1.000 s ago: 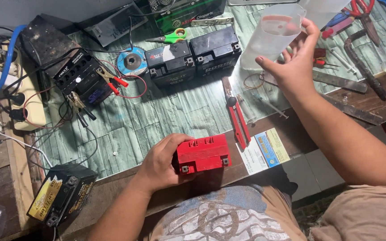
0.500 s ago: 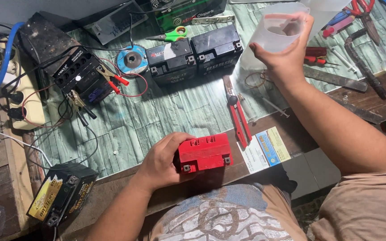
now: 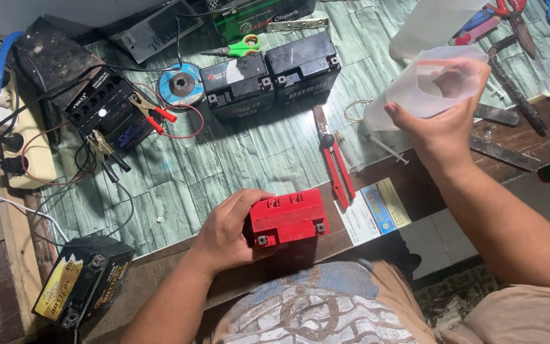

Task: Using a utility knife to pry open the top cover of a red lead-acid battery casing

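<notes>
A small red battery (image 3: pixel 288 216) rests at the near edge of the workbench, and my left hand (image 3: pixel 227 232) grips its left side. My right hand (image 3: pixel 444 118) holds a translucent plastic jug (image 3: pixel 415 89) lifted above the bench at the right, tilted, thumb on its near wall and fingers seen through the plastic. Between the two hands lies a pair of red-handled pliers (image 3: pixel 335 159).
Two black batteries (image 3: pixel 268 79) sit side by side at the back. A black battery with clip leads (image 3: pixel 106 108) stands at the left, another black-and-yellow one (image 3: pixel 84 280) at the near left corner. Green scissors (image 3: pixel 233 46), a round disc (image 3: pixel 181 84), cards (image 3: pixel 373 210) and rusty tools (image 3: pixel 510 83) lie about.
My right hand has taken up the plastic jug from the back right and brought it nearer and lower. My left hand has stayed on the red battery.
</notes>
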